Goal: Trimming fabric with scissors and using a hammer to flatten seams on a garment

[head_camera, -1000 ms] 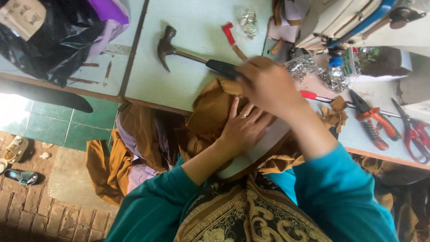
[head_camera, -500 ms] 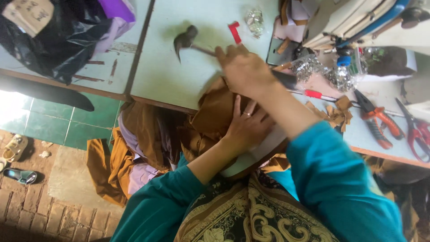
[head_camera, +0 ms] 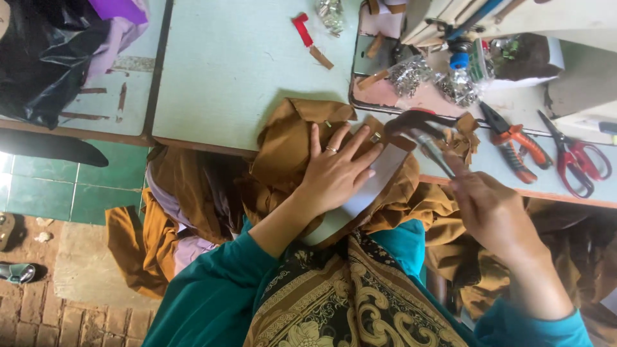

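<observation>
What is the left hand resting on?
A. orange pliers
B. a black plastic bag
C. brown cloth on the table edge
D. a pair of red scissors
C: the left hand lies flat, fingers spread, on the brown cloth at the table edge, while the scissors and pliers lie untouched farther right.

Brown cloth [head_camera: 292, 144] matt, soft woven, creased. Tabletop [head_camera: 231, 71] smooth matt pale green laminate, scuffed. Pliers [head_camera: 514, 144] dark metal, glossy orange plastic grips. Scissors [head_camera: 575, 157] metal blades, glossy red plastic handles. Black bag [head_camera: 45, 61] shiny plastic film. Floor bricks [head_camera: 29, 318] rough.
</observation>
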